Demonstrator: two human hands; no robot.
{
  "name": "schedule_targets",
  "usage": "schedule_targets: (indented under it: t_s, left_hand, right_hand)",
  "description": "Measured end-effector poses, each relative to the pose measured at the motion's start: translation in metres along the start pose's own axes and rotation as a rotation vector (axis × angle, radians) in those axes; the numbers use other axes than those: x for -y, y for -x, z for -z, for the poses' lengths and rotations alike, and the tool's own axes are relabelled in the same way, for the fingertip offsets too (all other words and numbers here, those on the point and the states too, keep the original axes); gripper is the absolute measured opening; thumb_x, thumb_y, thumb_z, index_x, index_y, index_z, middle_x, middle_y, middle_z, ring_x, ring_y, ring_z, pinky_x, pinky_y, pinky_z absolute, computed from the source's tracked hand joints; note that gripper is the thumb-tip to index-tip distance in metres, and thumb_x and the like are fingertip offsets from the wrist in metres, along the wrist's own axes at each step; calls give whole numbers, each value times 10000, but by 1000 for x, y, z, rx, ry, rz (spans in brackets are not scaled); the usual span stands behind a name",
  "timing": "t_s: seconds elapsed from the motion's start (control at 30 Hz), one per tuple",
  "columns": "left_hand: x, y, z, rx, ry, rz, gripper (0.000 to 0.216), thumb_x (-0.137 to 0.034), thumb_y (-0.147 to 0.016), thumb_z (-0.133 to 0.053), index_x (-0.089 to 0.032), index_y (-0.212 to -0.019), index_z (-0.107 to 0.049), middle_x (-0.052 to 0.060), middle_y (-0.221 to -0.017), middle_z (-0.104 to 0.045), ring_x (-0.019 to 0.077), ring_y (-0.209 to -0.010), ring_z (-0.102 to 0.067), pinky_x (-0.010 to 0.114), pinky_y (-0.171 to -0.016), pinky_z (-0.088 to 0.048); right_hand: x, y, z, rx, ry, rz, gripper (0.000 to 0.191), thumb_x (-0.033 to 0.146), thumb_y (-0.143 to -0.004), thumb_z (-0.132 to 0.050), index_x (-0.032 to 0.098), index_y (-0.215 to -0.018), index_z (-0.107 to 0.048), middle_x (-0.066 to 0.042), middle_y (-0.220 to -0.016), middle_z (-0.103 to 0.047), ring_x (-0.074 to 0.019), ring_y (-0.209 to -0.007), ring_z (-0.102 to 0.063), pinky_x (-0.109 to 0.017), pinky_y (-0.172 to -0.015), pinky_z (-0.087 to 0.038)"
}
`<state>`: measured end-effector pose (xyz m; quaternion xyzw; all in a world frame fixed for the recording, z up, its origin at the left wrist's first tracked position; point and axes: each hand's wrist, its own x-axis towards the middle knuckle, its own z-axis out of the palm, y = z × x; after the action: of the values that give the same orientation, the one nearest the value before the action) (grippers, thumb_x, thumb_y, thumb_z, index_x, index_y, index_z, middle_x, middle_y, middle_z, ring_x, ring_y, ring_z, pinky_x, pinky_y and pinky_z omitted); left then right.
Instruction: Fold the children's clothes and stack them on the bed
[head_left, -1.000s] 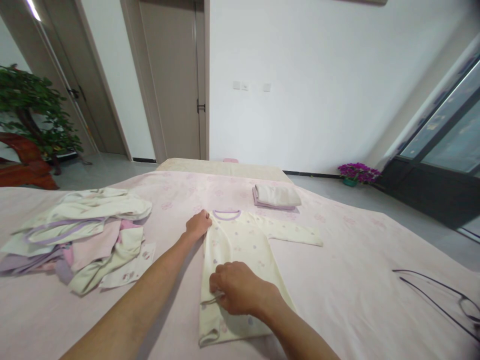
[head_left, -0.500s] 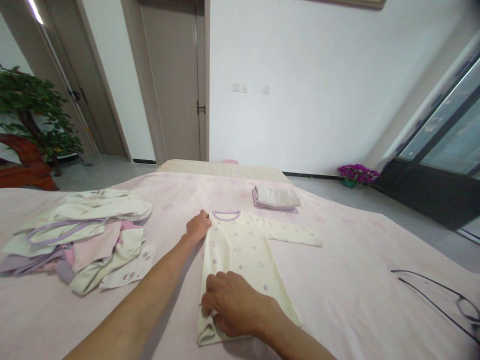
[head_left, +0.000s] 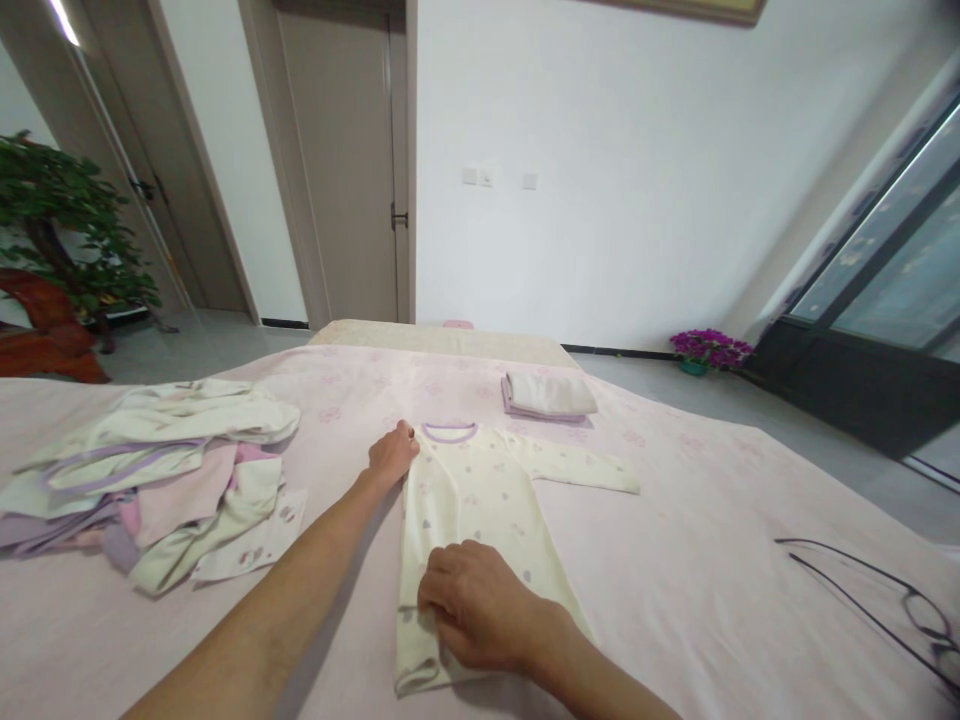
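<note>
A small cream long-sleeved shirt (head_left: 487, 500) with a purple-trimmed neck and small printed motifs lies flat on the pink sheet. Its left side is folded inward, and one sleeve (head_left: 585, 467) stretches out to the right. At the upper left shoulder, my left hand (head_left: 393, 452) is closed on the fabric's edge. My right hand (head_left: 480, 605) rests low on the shirt with curled fingers gripping the cloth of the folded side. The palm hides part of the shirt's lower middle.
To the left is a loose heap of baby clothes (head_left: 180, 470) with a white printed piece (head_left: 255, 545) beside it. Folded clothes (head_left: 551, 395) lie beyond the sleeve. Eyeglasses (head_left: 892, 580) rest at the right on the sheet (head_left: 690, 600).
My right hand has shifted slightly to the right over the lower shirt, showing more of the folded strip. My left hand stays at the shoulder.
</note>
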<state>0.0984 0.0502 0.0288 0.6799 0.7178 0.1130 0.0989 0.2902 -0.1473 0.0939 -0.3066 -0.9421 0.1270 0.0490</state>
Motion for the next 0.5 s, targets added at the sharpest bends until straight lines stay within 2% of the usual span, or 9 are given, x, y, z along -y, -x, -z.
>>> schedule_targets:
  t_s: [0.07, 0.17, 0.23, 0.37, 0.5]
  left_hand:
    - [0, 0, 0, -3, 0, 4, 261, -325, -937, -428, -211, -1159, -505, 97, -1076, -715, 260, -1006, -681, 328, -766, -478]
    - [0, 1, 0, -3, 5, 1, 256, -323, -939, -429, -211, -1156, -505, 97, -1075, -715, 261, -1006, -681, 328, -766, -478]
    - [0, 2, -1, -4, 11, -2, 252, -325, -942, -423, -213, -1152, -505, 98, -1084, -712, 259, -1010, -680, 327, -765, -478]
    - [2, 2, 0, -2, 23, -6, 259, -334, -949, -416, -212, -1160, -502, 103, -1105, -706, 251, -1023, -677, 319, -767, -478]
    - [-1, 3, 9, -6, 33, 0, 313, -296, -931, -430, -165, -1209, -490, 144, -1125, -687, 267, -1004, -680, 334, -763, -492]
  right_hand:
    - [0, 0, -9, -75, -8, -45, 267, 299, -830, -580, 226, -1087, -589, -36, -972, -624, -201, -856, -555, -310, -728, -356]
    - [-1, 0, -20, -59, 16, -74, 343, 393, -783, -637, 230, -1080, -580, -39, -976, -602, -212, -848, -537, -317, -711, -349]
    - [-2, 1, -23, -27, 31, -77, 334, 383, -767, -646, 236, -1061, -588, -37, -978, -592, -210, -843, -531, -316, -700, -344]
    - [-6, 4, -22, 0, 25, -67, 409, 344, -767, -626, 245, -1160, -571, -43, -1003, -590, -215, -861, -529, -315, -706, -350]
    - [-8, 5, -23, 4, 15, -63, 417, 331, -777, -608, 239, -1181, -569, -50, -1009, -586, -218, -879, -528, -317, -726, -362]
